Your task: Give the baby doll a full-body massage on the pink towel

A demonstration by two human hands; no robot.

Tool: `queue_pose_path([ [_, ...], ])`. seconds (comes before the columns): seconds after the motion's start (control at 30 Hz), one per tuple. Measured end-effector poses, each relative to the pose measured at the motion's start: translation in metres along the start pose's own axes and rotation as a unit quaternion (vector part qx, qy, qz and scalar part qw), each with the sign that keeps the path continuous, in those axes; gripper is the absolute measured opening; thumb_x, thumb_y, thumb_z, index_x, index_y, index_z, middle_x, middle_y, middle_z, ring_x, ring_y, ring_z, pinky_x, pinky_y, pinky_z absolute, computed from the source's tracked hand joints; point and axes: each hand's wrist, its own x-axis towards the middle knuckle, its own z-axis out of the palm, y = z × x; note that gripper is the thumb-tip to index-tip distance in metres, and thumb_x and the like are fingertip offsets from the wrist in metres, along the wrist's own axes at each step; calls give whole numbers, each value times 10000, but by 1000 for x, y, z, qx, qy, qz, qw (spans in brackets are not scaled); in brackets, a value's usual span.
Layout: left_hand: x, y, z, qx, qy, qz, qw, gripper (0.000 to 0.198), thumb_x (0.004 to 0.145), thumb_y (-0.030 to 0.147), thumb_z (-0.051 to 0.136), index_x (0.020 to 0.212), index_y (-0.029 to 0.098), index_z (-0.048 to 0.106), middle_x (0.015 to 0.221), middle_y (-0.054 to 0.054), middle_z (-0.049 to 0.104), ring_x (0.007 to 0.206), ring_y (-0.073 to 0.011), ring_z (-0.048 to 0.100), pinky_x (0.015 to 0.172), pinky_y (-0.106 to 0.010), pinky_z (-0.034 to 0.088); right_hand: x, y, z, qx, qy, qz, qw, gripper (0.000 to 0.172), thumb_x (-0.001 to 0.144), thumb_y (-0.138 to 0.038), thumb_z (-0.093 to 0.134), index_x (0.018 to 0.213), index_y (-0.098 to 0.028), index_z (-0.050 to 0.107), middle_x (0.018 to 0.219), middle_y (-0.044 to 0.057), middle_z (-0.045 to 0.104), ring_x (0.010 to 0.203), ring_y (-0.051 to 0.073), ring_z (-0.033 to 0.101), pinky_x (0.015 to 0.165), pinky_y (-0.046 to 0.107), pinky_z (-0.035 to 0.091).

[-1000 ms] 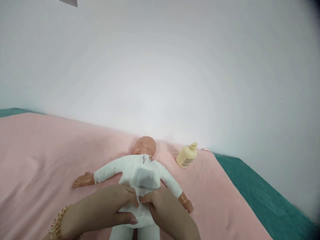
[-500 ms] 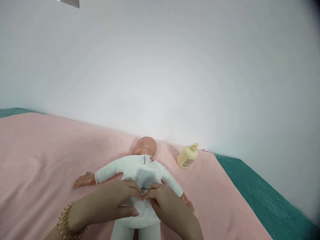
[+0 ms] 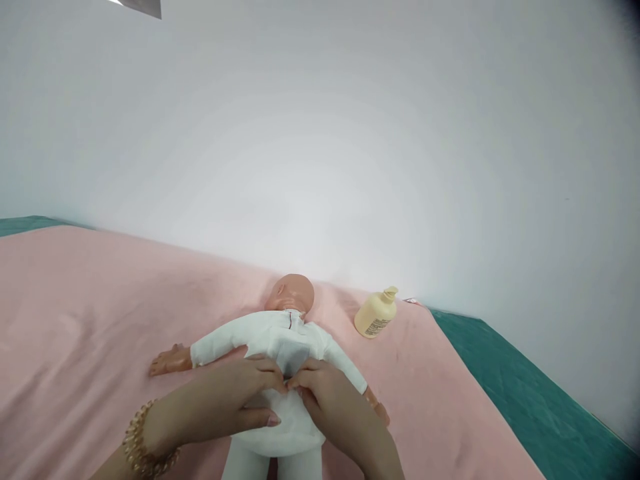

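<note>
Pressing on the back of the baby doll (image 3: 280, 337), which lies face down on the pink blanket (image 3: 100, 313), looks like the step in hand. The left hand (image 3: 225, 400) and right hand (image 3: 335, 407) lie open on it, fingertips meeting, gripping nothing. Any further stroke calls for light, even pressure. Since a second ago, both hands have slid slightly towards its head.

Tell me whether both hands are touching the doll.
Touching. The head view shows the left hand and the right hand lying on the white cloth back of the doll, fingertips meeting at its middle, no gap visible.
</note>
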Motion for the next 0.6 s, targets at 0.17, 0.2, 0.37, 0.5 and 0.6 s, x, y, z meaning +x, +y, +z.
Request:
queue_pose_path([
  [0.17,0,1,-1,10,4,7,1000,288,800,201,649,1076,266,694,1121,-6,682,1053,-258,622,925,-351,479,4,5,7,23,-5,-4,1000,455,805,-33,438,905,-322,774,963,-17,728,890,185,662,797,283,469],
  [0.2,0,0,-1,7,14,18,1000,287,800,191,643,1072,266,698,1107,-6,687,1042,-257,627,927,-349,478,4,5,6,24,-7,-7,1000,453,803,-32,435,892,-317,775,947,-18,727,872,180,660,778,279,469],
  [0.37,3,-8,-7,-28,56,43,997,241,863,251,587,1083,289,678,1117,13,686,1066,-205,616,950,-292,470,8,3,-7,45,36,0,998,388,872,-81,427,967,-281,746,960,-2,701,917,170,626,818,282,456],
  [0.5,13,-27,-2,-42,154,47,986,252,919,322,516,1125,258,647,1217,-24,639,1152,-191,566,1001,-315,457,16,12,-5,54,104,13,993,331,903,-110,434,1072,-214,698,1110,47,648,1074,184,563,935,309,429],
  [0.6,22,-42,8,-22,199,41,979,300,924,351,509,1184,245,613,1262,-51,613,1205,-212,529,1043,-374,430,23,21,2,64,109,9,992,315,901,-120,454,1097,-212,683,1142,52,642,1111,198,544,968,338,413],
])
